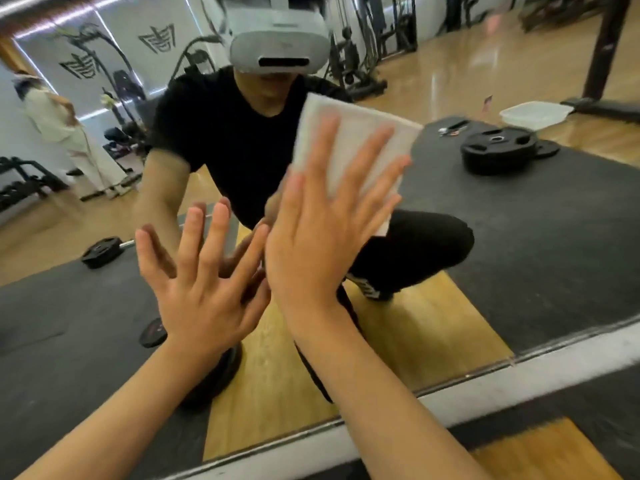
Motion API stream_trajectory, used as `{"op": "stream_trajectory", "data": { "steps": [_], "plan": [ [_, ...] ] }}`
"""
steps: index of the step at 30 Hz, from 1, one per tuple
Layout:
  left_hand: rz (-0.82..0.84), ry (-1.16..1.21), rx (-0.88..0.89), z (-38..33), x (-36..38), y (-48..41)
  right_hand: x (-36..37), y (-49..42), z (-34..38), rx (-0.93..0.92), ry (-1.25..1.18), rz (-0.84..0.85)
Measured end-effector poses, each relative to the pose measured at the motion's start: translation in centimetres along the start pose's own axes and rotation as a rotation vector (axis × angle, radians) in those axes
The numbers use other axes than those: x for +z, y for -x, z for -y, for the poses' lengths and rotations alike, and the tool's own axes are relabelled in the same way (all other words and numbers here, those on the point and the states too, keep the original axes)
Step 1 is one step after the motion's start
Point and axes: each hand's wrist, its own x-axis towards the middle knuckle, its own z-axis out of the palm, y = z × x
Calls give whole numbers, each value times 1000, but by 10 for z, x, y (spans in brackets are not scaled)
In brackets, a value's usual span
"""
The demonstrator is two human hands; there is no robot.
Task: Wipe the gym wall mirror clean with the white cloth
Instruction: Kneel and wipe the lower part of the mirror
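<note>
White cloth [360, 116] under spread right fingers [320, 157], pressed to mirror [519, 254], left fingers [214, 237] splayed, seemingly empty

The cloth [356, 133] lay flat against the mirror [519, 254], above its centre. The right hand [318, 237] lay flat on the cloth, over its lower left part. The left hand [204, 292] was at the glass just beside the right hand, to its left and lower. The frame strip [519, 382] ran along the mirror's lower edge, with the floor [554, 452] before it. In the reflection, stacked weight plates [498, 150] lay right of the cloth, and a container [533, 114] lay behind them.
</note>
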Motion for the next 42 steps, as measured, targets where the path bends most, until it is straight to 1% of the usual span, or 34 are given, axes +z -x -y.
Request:
{"op": "stream_trajectory", "data": {
  "steps": [1,3,4,5,6,7,9,11,12,13,14,15,17,18,19,21,22,23,24,25,26,27,29,30,31,32,33,34,36,38,40,41,42],
  "plan": [
    [-4,18,3,0,0,1,2,-4,10,-116,33,27],
    [-10,28,6,0,-1,2,1,-2,-10,-261,93,51],
    [-9,20,6,1,-1,2,-2,6,-34,-287,110,54],
    [-8,16,1,1,-1,2,-6,20,-63,-268,132,54],
    [-9,12,-4,1,0,2,-11,39,-95,-194,145,53],
    [-12,8,-6,1,0,2,-17,64,-126,-47,127,55],
    [-21,2,-4,1,1,1,-29,105,-172,347,-10,5],
    [-23,6,-6,0,2,1,-33,116,-186,787,-210,-113],
    [-24,2,-10,0,2,1,-30,105,-180,930,-258,-157],
    [-22,-2,-14,0,2,0,-25,87,-162,955,-261,-176],
    [-18,-8,-19,-1,2,0,-19,67,-136,853,-230,-211],
    [-11,-9,-23,-1,1,0,-12,49,-103,681,-167,-210],
    [-4,0,-27,-1,1,0,1,26,-37,256,-66,-112],
    [-3,2,-27,-1,1,-1,4,20,-18,92,-17,-56],
    [-1,2,-28,-1,1,0,4,17,-13,-35,33,-8],
    [-2,1,-30,0,1,1,-3,24,-41,-199,110,58],
    [-12,-2,-30,0,1,1,-8,36,-69,-251,140,81],
    [-25,-6,-28,0,1,1,-12,54,-100,-253,163,109],
    [-35,-6,-24,1,2,1,-17,80,-132,-193,182,143],
    [-46,-8,-20,1,2,0,-23,107,-161,-66,173,176],
    [-54,-14,-16,1,3,0,-31,131,-186,120,121,185],
    [-57,-19,-14,1,3,0,-38,149,-202,334,47,166],
    [-55,-24,-19,1,4,0,-45,159,-217,797,-114,66],
    [-49,-24,-19,0,3,0,-43,154,-215,955,-178,26],
    [-44,-23,-20,0,2,0,-37,143,-205,994,-209,-18],
    [-40,-24,-19,-1,3,-1,-30,127,-186,912,-186,-60],
    [-32,-23,-20,-1,2,0,-22,111,-157,752,-132,-78],
    [-27,-17,-18,-1,1,-1,-14,97,-126,541,-93,-70],
    [-23,0,-21,-1,1,-3,-2,74,-66,157,-69,24],
    [-33,8,-27,-1,-1,-4,1,64,-40,-116,-3,135],
    [-16,26,-34,-1,-1,-3,-2,66,-68,-273,78,145],
    [1,42,-39,-2,-1,-3,-5,74,-94,-297,104,134],
    [12,57,-48,-1,-2,-3,-7,86,-124,-270,123,123]
  ]
}}
